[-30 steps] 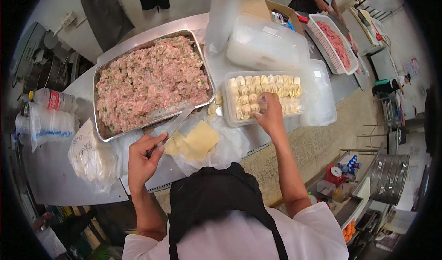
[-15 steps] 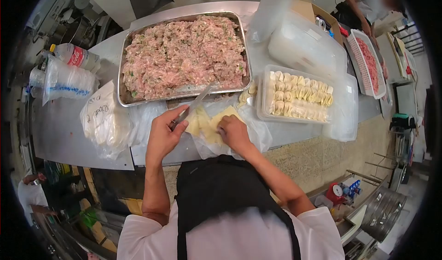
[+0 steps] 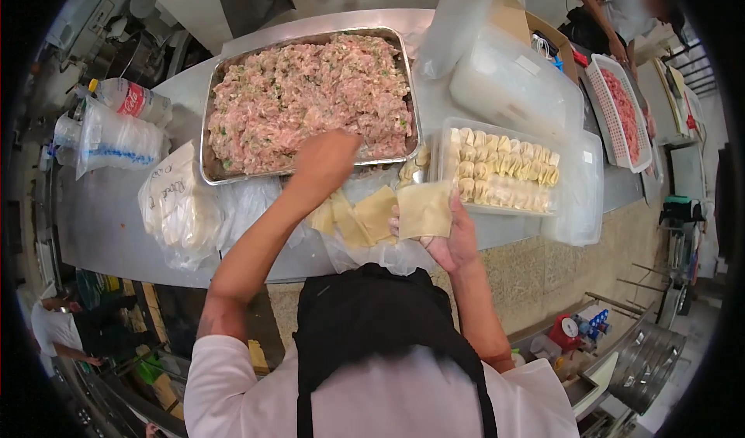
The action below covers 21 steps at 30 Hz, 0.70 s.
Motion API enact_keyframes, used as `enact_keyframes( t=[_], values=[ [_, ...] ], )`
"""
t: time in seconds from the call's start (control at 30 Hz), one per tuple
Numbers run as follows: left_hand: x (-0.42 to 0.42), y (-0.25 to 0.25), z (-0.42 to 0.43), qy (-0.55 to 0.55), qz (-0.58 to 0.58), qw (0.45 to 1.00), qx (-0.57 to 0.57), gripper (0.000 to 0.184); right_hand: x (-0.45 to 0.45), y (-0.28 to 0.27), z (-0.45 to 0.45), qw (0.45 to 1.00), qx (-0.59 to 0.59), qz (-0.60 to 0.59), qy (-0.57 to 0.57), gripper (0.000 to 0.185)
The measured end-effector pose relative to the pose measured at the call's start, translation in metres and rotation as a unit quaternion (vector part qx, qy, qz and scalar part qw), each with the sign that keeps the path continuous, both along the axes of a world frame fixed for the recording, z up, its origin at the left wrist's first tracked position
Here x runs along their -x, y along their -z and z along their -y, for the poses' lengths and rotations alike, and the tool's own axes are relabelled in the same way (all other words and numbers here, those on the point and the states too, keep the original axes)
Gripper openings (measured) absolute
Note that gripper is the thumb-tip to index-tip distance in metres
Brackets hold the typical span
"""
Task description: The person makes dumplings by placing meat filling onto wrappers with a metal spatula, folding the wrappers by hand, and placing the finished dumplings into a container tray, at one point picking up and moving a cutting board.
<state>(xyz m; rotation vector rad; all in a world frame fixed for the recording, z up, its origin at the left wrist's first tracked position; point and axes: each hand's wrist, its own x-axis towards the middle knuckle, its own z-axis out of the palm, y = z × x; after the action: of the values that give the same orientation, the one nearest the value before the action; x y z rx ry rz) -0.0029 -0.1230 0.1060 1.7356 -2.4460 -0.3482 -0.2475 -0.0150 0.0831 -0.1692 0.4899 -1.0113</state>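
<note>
My left hand [image 3: 330, 161] is closed over the front edge of a metal tray [image 3: 310, 171] full of ground meat with green bits [image 3: 303, 89]. The flat-bladed knife it held a moment ago is hidden behind the fist. On the fingers of my right hand [image 3: 456, 240] lies a square yellow wonton wrapper [image 3: 424, 211], with the thumb along its right edge. More wrappers [image 3: 365, 217] are spread on a plastic bag [image 3: 372, 256] between my hands. Beyond the right hand, a clear plastic container [image 3: 504, 207] holds rows of folded wontons [image 3: 504, 159].
Empty plastic containers [image 3: 512, 81] stand behind the wontons. To the left are a bagged white stack [image 3: 182, 205], wrapped plastic cups [image 3: 116, 139] and a Coca-Cola bottle [image 3: 140, 100]. At far right, a co-worker [image 3: 621, 11] is near a white basket of meat [image 3: 617, 112].
My left hand has moved forward from beside the wrappers to the meat. My right hand has lifted a wrapper off the pile and shifted right with it, palm turned up.
</note>
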Motion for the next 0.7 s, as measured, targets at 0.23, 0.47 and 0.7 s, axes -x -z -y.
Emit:
enact_keyframes(
  t=[0.23,0.47,0.7],
  values=[
    [0.000,-0.013,0.030,0.092,-0.012,0.981,-0.169,0.015,0.010,0.004,-0.018,0.989,-0.011,-0.143,-0.021,0.046],
    [0.004,0.023,0.033,0.106,0.004,0.983,-0.151,0.036,0.004,0.006,-0.017,0.988,0.012,-0.155,0.009,0.053],
    [-0.048,-0.018,0.029,0.091,-0.306,0.887,-0.332,0.032,-0.009,0.004,-0.001,0.991,0.036,-0.113,0.063,0.055]
  ],
)
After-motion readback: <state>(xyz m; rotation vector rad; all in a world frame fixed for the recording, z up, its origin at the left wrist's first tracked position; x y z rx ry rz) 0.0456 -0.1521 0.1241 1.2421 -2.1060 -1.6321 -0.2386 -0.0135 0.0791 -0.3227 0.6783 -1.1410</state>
